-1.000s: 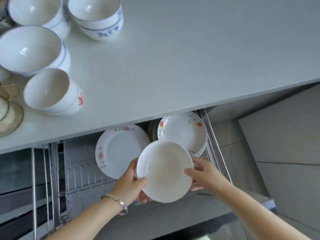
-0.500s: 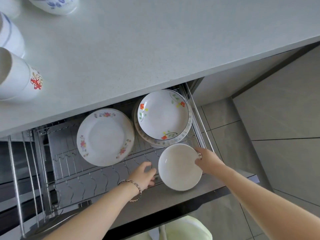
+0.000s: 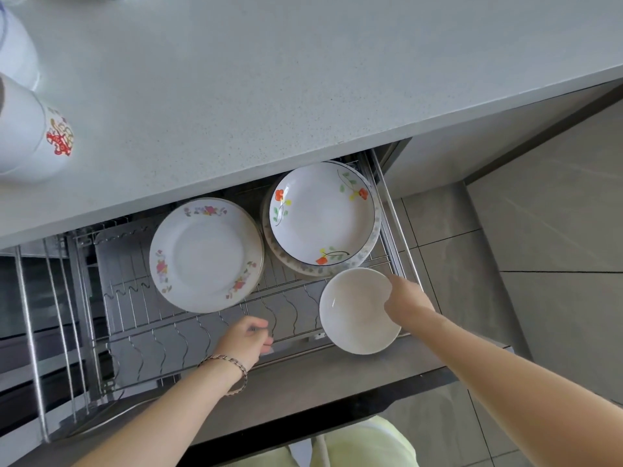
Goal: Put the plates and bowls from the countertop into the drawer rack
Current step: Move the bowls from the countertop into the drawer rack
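Note:
A plain white bowl point(image 3: 354, 311) sits at the front right corner of the wire drawer rack point(image 3: 141, 318). My right hand point(image 3: 406, 299) grips its right rim. My left hand point(image 3: 247, 338) hovers over the rack's front wires with curled fingers and holds nothing. Behind the bowl a plate with orange flowers point(image 3: 323, 214) rests on a stack. A plate with pink flowers point(image 3: 205, 254) lies to its left. On the countertop point(image 3: 269, 79) at the far left stands a white bowl with a red emblem point(image 3: 33, 136).
Another white bowl point(image 3: 15, 52) shows at the top left edge of the countertop. The countertop overhangs the rear of the open drawer. A grey tiled floor point(image 3: 539, 247) lies to the right. The drawer's dark front panel point(image 3: 303, 399) runs below my arms.
The white bowl has gone down from above the rack into its front right corner. My left hand has let go of it and drawn back to the left.

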`<act>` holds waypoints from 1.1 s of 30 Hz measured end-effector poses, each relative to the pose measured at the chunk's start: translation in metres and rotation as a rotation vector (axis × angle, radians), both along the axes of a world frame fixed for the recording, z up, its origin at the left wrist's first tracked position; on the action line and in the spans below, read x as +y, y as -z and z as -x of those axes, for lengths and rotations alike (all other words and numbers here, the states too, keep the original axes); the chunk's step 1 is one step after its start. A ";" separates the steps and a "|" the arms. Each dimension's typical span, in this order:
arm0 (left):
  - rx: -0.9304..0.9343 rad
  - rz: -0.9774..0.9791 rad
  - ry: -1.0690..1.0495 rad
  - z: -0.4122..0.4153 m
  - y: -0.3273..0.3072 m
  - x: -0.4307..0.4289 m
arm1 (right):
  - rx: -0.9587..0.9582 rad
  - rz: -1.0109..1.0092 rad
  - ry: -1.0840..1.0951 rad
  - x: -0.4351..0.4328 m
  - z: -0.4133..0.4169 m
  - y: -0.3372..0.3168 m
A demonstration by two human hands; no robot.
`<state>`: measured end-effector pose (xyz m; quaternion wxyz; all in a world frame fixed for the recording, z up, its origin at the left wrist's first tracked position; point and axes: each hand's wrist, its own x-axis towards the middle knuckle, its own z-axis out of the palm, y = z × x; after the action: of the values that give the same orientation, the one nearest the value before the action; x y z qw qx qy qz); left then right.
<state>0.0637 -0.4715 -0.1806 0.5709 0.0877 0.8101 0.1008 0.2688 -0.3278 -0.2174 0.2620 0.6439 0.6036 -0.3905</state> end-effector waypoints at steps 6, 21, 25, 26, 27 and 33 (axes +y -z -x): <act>-0.045 0.011 -0.018 -0.008 0.006 0.004 | 0.025 -0.029 -0.021 0.008 -0.011 -0.014; 0.111 0.166 0.127 0.029 0.044 -0.006 | 0.213 0.242 0.016 -0.057 0.098 0.060; 0.113 0.173 0.082 0.042 0.047 -0.017 | 0.186 0.255 0.090 -0.058 0.099 0.068; 0.111 0.171 0.064 0.045 0.047 -0.019 | 0.171 0.255 0.088 -0.058 0.097 0.067; 0.108 0.175 0.042 0.047 0.048 -0.021 | 0.147 0.241 0.076 -0.057 0.095 0.065; 0.006 0.062 -0.071 0.071 0.023 -0.030 | -0.082 0.225 -0.282 -0.054 0.106 0.021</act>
<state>-0.0069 -0.5017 -0.2039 0.5671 0.0415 0.8171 0.0955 0.1627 -0.3822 -0.2387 0.4088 0.5352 0.6291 -0.3882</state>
